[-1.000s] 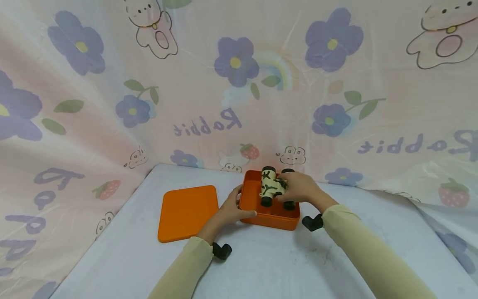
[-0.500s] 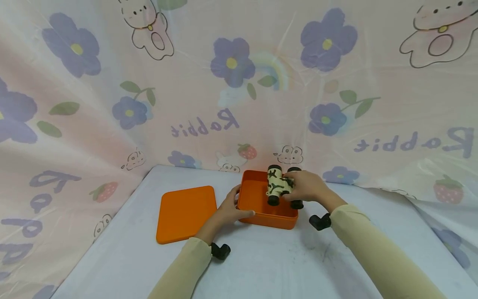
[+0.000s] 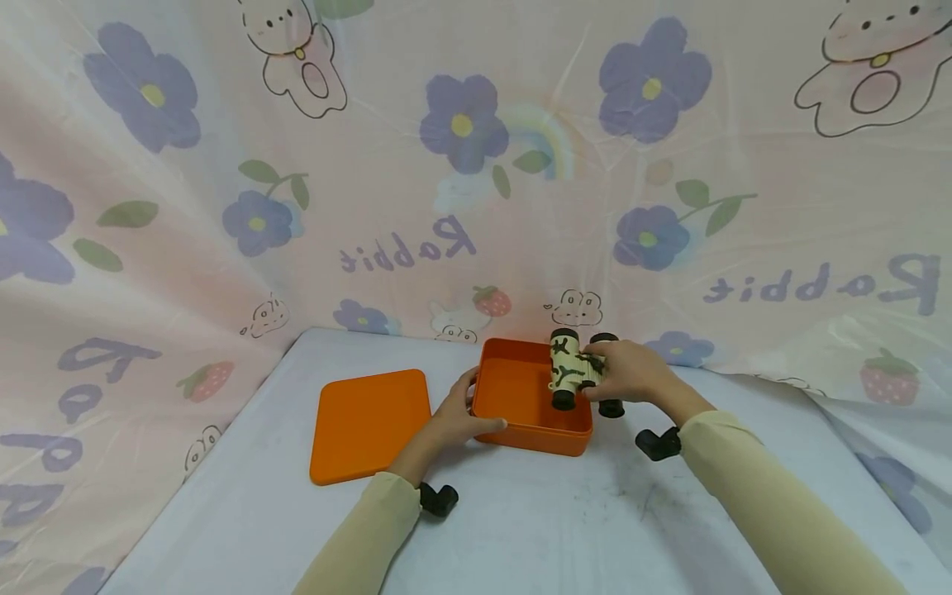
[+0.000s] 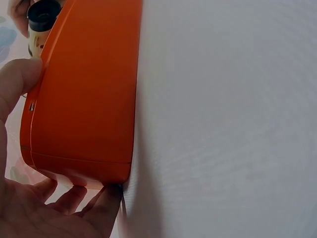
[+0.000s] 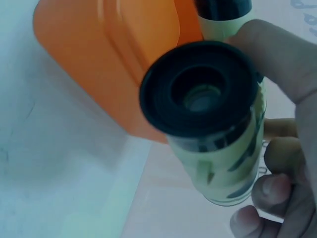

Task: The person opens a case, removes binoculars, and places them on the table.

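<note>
My right hand point(image 3: 635, 373) grips a pair of camouflage binoculars point(image 3: 564, 368) with black ends. They are held over the right side of an open orange box point(image 3: 531, 437), one barrel past its right edge. In the right wrist view, a black eyepiece point(image 5: 199, 89) faces the camera, with my thumb and curled fingers around the middle of the binoculars. My left hand point(image 3: 450, 416) holds the left side of the box. The left wrist view shows its thumb point(image 4: 20, 82) at the rim and fingertips against the box's end wall point(image 4: 79, 171).
A flat orange lid point(image 3: 369, 426) lies on the white tabletop point(image 3: 521, 529), left of the box. Behind the table hangs a pink curtain point(image 3: 402, 190) printed with flowers and rabbits. A small black piece point(image 3: 439, 501) is worn at each wrist.
The binoculars, in my right hand, have moved rightward from above the middle of the box to its right edge. My left hand stays on the box, which barely moves.
</note>
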### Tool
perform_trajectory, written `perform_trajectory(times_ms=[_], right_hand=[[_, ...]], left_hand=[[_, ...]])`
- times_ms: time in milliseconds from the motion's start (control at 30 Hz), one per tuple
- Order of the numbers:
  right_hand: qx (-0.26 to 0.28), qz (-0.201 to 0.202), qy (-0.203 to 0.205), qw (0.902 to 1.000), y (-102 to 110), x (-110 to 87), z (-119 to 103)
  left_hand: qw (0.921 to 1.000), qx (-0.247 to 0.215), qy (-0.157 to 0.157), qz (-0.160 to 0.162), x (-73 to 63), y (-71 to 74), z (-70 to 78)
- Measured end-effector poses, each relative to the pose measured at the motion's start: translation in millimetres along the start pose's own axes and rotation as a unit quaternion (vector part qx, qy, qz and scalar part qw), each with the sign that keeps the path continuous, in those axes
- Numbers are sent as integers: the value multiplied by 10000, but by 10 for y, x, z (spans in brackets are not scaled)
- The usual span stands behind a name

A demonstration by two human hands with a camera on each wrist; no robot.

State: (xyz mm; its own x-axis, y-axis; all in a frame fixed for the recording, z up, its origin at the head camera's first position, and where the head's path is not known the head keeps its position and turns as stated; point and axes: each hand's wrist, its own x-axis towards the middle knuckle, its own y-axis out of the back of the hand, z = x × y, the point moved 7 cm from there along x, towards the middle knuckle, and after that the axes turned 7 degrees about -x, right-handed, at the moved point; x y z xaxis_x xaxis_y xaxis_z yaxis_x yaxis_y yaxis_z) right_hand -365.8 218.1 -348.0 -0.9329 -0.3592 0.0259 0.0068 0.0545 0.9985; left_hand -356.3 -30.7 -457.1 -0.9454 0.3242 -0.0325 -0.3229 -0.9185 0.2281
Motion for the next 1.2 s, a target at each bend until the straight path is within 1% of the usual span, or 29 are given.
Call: perform_trajectory(times_ms=[333, 667, 833, 1200], right_hand=[[-18, -70, -122, 9999, 39, -137, 195], [-182, -171, -292, 9993, -29, -268, 470], [-284, -231, -344, 9987, -89, -324, 572], [-275, -654, -551, 9960, -342, -413, 823]], left_hand=[[10000, 44, 15, 8, 4, 2, -10], [10000, 23, 35, -17, -12, -6, 14], [10000, 59, 73, 13, -14, 3, 6], [9998, 106, 137, 0, 0, 12, -3]])
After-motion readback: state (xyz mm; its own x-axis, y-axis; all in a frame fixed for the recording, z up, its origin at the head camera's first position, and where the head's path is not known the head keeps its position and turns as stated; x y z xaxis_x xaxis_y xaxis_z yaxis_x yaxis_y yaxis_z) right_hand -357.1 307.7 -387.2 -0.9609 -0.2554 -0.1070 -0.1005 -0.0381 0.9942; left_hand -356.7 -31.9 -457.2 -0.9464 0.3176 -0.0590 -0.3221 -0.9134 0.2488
